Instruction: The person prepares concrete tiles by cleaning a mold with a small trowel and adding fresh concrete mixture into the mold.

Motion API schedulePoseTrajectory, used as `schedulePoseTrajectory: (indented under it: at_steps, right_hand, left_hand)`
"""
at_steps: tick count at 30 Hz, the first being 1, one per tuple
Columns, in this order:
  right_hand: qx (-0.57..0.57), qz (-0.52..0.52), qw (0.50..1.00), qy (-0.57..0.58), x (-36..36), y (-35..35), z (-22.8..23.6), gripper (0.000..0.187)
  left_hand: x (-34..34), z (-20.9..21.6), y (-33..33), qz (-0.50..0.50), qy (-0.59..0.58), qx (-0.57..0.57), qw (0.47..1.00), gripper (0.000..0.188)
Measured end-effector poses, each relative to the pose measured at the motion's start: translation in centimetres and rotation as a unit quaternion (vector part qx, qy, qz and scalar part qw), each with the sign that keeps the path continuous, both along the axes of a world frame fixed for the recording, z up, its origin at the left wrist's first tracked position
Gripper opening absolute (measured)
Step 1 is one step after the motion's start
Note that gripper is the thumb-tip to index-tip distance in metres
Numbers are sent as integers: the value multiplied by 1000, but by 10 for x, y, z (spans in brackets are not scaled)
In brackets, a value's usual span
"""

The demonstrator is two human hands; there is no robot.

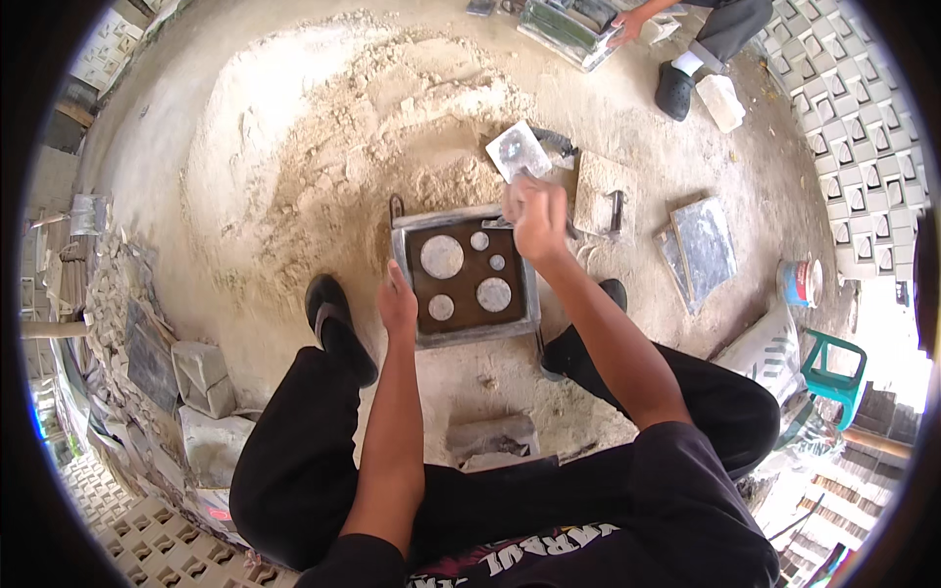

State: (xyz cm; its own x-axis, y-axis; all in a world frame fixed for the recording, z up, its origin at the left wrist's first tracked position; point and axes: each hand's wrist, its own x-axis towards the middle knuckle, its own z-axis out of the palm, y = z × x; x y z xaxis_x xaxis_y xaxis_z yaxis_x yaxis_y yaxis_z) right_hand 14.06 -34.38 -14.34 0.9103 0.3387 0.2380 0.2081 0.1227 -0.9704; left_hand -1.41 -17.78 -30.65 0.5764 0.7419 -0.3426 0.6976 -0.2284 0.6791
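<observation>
A square metal mould frame (pixel 534 284) sits on the sandy ground between my feet. Inside it, dark brown material surrounds several pale round discs of different sizes, among them a large disc (pixel 442 257). My left hand (pixel 398 302) lies edge-on against the frame's left side, its fingers stretched forward. Over the far right corner my right hand (pixel 539 216) is closed and slightly blurred. A narrow dark metal piece (pixel 497 224) shows beside its fingers; what they grip is partly hidden. Just beyond lies a pale square plate (pixel 518 152), a black-handled tool (pixel 557 140) beside it.
A sand heap (pixel 353 118) spreads beyond the frame. To the right lie a board with a handle (pixel 603 201), grey flat slabs (pixel 701 250), a bucket (pixel 800 282) and a green stool (pixel 835 377). Another person's hand (pixel 627 26) touches a mould (pixel 569 34) at the far right.
</observation>
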Motion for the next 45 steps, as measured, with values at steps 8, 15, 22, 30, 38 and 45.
schedulePoseTrajectory:
  at_steps: [8,15,22,30,38,45]
  right_hand:
    - [30,15,999,-21,-6,-1,-3,37]
    - [60,25,998,21,3,23,8,36]
    - [50,70,996,24,8,49,-10,38]
    - [51,49,995,75,18,92,3,39]
    - [2,56,994,96,7,110,0,38]
    - [62,131,979,146,-3,122,10,39]
  left_hand:
    - [-1,6,-5,22,-10,21,999,75]
    - [6,6,-3,3,-44,57,997,72]
    - [6,13,-3,15,-1,-13,1000,81]
    - [-1,-5,-1,40,-30,-14,999,78]
    - [3,1,-2,29,-26,-39,998,78]
    - [1,-5,0,50,-33,-40,997,77]
